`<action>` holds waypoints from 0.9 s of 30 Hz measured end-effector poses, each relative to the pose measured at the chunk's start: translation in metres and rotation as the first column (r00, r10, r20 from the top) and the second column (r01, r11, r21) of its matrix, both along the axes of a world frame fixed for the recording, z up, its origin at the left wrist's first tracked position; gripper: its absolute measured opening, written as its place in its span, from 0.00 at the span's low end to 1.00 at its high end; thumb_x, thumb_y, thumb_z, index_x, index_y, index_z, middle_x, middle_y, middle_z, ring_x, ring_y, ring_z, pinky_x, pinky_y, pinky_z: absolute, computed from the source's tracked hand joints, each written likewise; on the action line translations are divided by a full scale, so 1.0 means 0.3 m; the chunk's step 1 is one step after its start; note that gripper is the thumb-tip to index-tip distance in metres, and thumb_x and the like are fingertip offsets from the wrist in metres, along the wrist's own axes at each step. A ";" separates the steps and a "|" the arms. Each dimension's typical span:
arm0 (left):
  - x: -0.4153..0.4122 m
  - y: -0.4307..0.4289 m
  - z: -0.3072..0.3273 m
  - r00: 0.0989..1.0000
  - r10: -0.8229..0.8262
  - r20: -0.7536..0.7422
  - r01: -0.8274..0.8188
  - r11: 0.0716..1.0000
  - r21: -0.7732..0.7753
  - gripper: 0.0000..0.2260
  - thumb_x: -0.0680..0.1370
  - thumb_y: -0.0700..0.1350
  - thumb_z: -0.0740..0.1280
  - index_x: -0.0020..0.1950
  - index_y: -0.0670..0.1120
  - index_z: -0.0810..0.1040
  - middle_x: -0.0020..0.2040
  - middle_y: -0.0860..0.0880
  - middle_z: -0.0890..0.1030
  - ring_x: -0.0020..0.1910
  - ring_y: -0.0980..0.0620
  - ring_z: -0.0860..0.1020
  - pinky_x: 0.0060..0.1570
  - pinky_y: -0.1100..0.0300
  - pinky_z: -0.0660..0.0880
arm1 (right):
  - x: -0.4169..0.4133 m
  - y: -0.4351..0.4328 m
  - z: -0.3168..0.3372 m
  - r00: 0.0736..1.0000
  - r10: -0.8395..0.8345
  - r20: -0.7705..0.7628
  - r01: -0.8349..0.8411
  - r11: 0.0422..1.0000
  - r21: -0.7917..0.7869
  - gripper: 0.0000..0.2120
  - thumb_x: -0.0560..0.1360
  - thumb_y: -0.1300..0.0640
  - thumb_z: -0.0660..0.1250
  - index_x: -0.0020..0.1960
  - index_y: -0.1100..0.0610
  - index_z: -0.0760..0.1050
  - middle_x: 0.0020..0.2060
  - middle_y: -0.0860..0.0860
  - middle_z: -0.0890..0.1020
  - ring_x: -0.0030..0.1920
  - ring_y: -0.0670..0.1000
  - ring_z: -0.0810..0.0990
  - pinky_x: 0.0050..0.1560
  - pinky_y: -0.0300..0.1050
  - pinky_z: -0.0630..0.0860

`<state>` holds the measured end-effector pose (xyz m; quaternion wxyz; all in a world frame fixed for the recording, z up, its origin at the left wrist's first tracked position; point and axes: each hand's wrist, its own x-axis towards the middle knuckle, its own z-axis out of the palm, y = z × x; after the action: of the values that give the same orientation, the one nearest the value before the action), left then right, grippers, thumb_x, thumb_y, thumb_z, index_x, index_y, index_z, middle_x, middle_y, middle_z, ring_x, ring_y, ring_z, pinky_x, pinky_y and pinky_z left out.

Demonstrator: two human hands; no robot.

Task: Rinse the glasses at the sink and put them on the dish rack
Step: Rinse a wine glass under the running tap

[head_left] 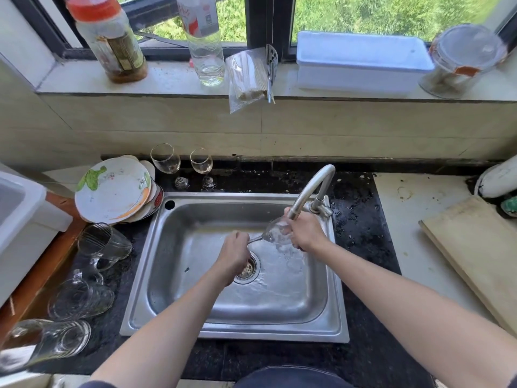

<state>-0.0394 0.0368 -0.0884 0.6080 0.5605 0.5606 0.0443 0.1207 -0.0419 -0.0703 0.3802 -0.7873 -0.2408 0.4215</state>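
Wine glass (275, 232) held across sink (232, 326) under faucet (313, 189) — long axis slants, stem low-left, bowl up-right. Left hand (233, 254) pinches stem; right hand (303, 229) wraps bowl, nearer spout. Rack not identifiable. 2 stemmed glasses (183, 163) upright behind sink; tumblers (92, 273) lying left — no contents visible.

bottle (109, 37) top cropped, glass foot hidden

The dark tabletop (361, 219) holds a steel sink (340, 317). Left lie tumblers (103, 245) and stacked plates (112, 189). Two wine glasses (167, 163) stand far; a wooden board (475, 253) lies right.
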 end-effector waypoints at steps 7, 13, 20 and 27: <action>0.014 0.021 0.027 0.996 0.052 -0.067 -0.066 0.975 -0.212 0.06 0.75 0.41 0.52 0.38 0.48 0.60 0.25 0.48 0.63 0.22 0.54 0.58 0.23 0.68 0.53 | -0.044 -0.042 -0.029 0.884 0.116 0.453 -0.174 0.981 0.089 0.18 0.78 0.34 0.48 0.37 0.43 0.65 0.36 0.45 0.76 0.38 0.51 0.76 0.42 0.51 0.74; 0.013 -0.004 0.014 0.992 -0.074 -0.103 0.106 0.930 0.351 0.08 0.79 0.42 0.54 0.40 0.43 0.67 0.38 0.47 0.72 0.42 0.44 0.69 0.42 0.51 0.66 | -0.028 -0.001 0.006 0.996 -0.006 -0.091 -0.011 0.983 -0.185 0.22 0.81 0.41 0.54 0.49 0.58 0.75 0.37 0.52 0.80 0.26 0.48 0.71 0.25 0.42 0.69; 0.042 0.000 0.066 0.989 -0.105 -0.108 0.136 0.931 0.338 0.08 0.79 0.43 0.54 0.43 0.42 0.69 0.39 0.46 0.72 0.41 0.44 0.70 0.40 0.51 0.66 | 0.011 -0.031 0.015 0.951 0.182 0.250 -0.186 0.983 -0.008 0.17 0.79 0.43 0.62 0.39 0.53 0.76 0.35 0.49 0.79 0.35 0.51 0.79 0.38 0.46 0.75; 0.038 0.012 0.037 0.992 -0.084 -0.089 0.111 0.925 0.364 0.09 0.79 0.44 0.54 0.39 0.44 0.66 0.37 0.47 0.72 0.42 0.45 0.70 0.42 0.51 0.65 | 0.011 -0.052 -0.001 0.757 0.453 0.471 -0.434 0.887 -0.156 0.31 0.71 0.29 0.57 0.60 0.50 0.78 0.54 0.49 0.78 0.51 0.49 0.79 0.55 0.50 0.76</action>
<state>-0.0281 0.0403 -0.0772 0.4733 0.6929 0.5350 0.0981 0.1239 -0.0576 -0.0707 0.1801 -0.7959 -0.5012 0.2879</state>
